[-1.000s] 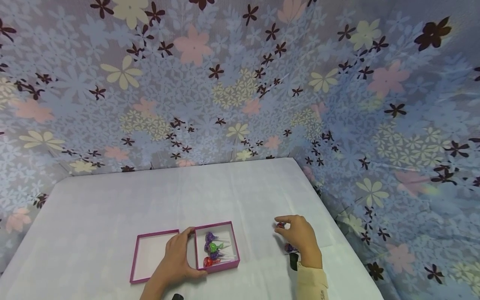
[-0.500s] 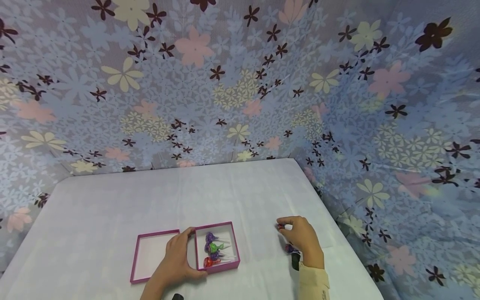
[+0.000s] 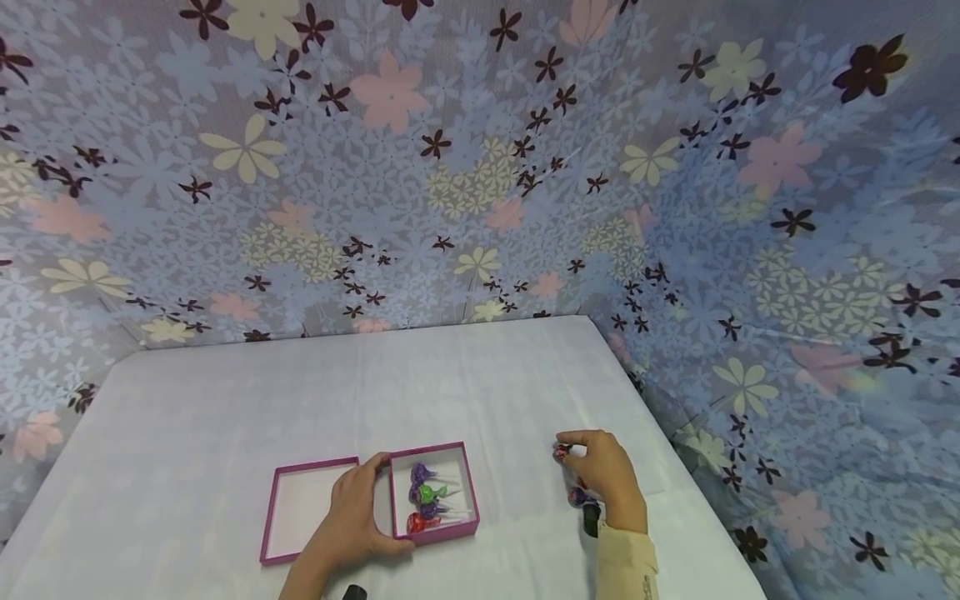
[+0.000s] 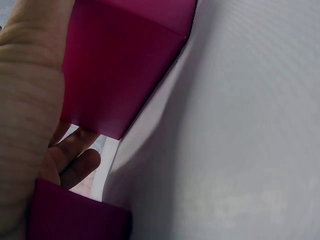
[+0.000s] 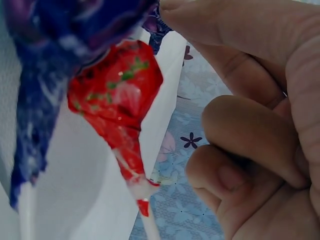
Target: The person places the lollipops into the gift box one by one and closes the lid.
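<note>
My left hand (image 3: 356, 514) grips the left side of a magenta-edged box (image 3: 477, 492), fingers at its far corner and thumb at its near corner. Inside lie several wrapped lollipops: purple ones (image 3: 420, 472), a green lollipop (image 3: 428, 494) and a red lollipop (image 3: 416, 523). On the right, my right hand (image 3: 606, 475) pinches a small dark-wrapped lollipop (image 3: 560, 451) between thumb and finger. Its wrapper (image 5: 159, 31) shows blue-purple at the fingertip in the right wrist view. Nearer that camera are a red lollipop (image 5: 120, 87) and a blue-purple lollipop (image 5: 37, 95), partly under my hand in the head view.
A shallow magenta-edged box part, like a lid (image 3: 272, 517), lies left of the box, overlapped by my left forearm. White cloth covers the table (image 3: 300, 400). Floral fabric (image 3: 465, 167) hangs behind it and along the right side.
My right hand has shifted very slightly right, and the lollipop at its fingertips shows more of its wrapper. The left hand, the box and the lollipops in it have stayed put.
</note>
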Motion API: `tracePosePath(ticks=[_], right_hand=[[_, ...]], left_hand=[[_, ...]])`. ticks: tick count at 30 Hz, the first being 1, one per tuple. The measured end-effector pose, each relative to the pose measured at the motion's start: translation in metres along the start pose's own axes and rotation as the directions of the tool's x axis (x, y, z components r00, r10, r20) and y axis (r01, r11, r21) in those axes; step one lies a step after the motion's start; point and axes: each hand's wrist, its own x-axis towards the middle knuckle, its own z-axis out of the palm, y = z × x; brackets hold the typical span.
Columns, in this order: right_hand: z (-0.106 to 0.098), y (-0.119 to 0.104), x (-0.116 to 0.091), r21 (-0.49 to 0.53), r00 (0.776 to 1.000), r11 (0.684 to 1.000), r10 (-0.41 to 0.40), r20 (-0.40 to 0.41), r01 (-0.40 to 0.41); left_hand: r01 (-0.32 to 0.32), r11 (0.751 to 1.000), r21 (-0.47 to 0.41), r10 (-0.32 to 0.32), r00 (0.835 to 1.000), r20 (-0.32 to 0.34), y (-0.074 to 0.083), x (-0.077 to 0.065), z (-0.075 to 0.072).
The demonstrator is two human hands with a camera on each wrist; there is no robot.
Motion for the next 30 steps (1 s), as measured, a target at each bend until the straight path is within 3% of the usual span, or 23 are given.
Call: tracePosePath(ticks=[14,20,30], right_hand=[[-0.0007,0.0047,0.0032,-0.051,1.0,0.999,0.018,0.013,-0.017],[0.0002,0.0061,0.0061,-0.109,1.0,0.994,-0.017,0.003,0.018],[0.003,0.005,0.0075,-0.102,1.0,0.995,-0.016,-0.024,0.013]], left_hand=[[0.023,1.0,0.001,-0.023,0.999,0.024,0.0021,0.0004,-0.0005],[0.026,1.0,0.0,-0.026,0.999,0.022,0.0019,0.0001,-0.0003],[0.036,0.999,-0.006,-0.036,0.999,0.023,0.003,0.0002,-0.0006]])
